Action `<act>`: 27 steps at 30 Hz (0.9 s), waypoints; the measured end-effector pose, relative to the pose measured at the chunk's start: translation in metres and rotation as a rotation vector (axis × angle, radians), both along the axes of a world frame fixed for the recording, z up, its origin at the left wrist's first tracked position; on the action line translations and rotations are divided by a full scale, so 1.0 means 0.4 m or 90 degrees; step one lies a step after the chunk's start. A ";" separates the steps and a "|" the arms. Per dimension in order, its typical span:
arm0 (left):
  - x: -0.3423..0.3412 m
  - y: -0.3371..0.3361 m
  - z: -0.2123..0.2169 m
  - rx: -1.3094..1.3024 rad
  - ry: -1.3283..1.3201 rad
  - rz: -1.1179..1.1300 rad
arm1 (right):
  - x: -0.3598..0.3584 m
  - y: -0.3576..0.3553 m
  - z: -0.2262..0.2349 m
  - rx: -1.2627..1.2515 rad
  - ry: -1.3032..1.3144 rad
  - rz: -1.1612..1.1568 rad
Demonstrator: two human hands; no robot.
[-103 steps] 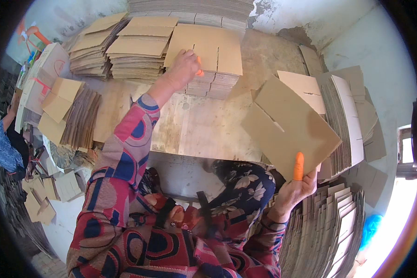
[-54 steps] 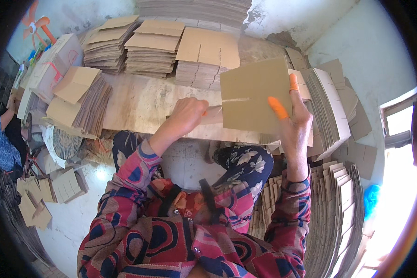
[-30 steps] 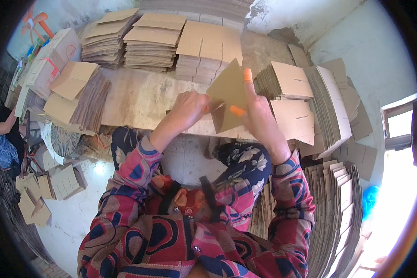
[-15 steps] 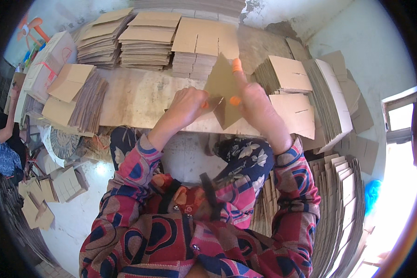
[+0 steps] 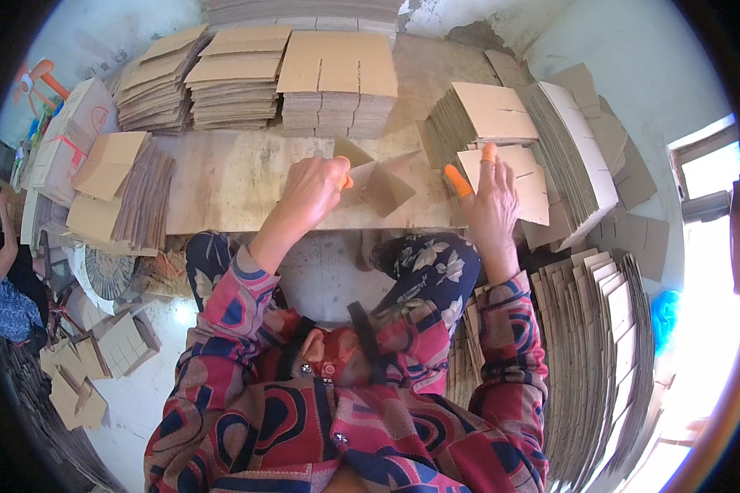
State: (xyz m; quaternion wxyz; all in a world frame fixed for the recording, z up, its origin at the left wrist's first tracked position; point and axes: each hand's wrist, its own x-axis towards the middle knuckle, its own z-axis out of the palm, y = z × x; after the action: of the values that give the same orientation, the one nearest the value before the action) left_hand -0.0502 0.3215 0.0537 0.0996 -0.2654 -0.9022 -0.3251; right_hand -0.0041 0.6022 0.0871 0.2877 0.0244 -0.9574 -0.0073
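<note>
My left hand [image 5: 311, 191] is closed on a cardboard divider [image 5: 386, 191] made of pieces that cross one another, just above the front of the table. Its fingers grip one panel at the left side, and an orange finger cot shows there. Over to the right, my right hand [image 5: 490, 197] has its fingers stretched out, with orange finger cots on the thumb and a finger. It lies against the front slotted cardboard sheet [image 5: 528, 177] of the right-hand pile; whether it presses on the sheet I cannot tell.
Piles of slotted cardboard [image 5: 337, 70] line the table's far side. More stand at the left [image 5: 111, 168], the right [image 5: 571, 152] and beside my right leg [image 5: 584, 361]. A white box [image 5: 74, 131] stands at the far left. A person's arm [image 5: 8, 234] shows at the left edge.
My right hand has let go of the cardboard divider and moved right to the sheet pile, its fingers spreading. My left hand keeps hold of the divider, now lower over the table.
</note>
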 end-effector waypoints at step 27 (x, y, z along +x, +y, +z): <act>0.055 -0.144 -0.006 0.032 -0.020 0.068 | 0.024 -0.135 0.343 -0.470 -0.049 0.238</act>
State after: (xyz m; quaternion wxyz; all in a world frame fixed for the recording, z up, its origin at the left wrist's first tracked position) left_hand -0.0283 0.2638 0.0515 0.1096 -0.2093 -0.9080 -0.3460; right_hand 0.0053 0.5480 0.2242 0.2374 0.0932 -0.8848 0.3901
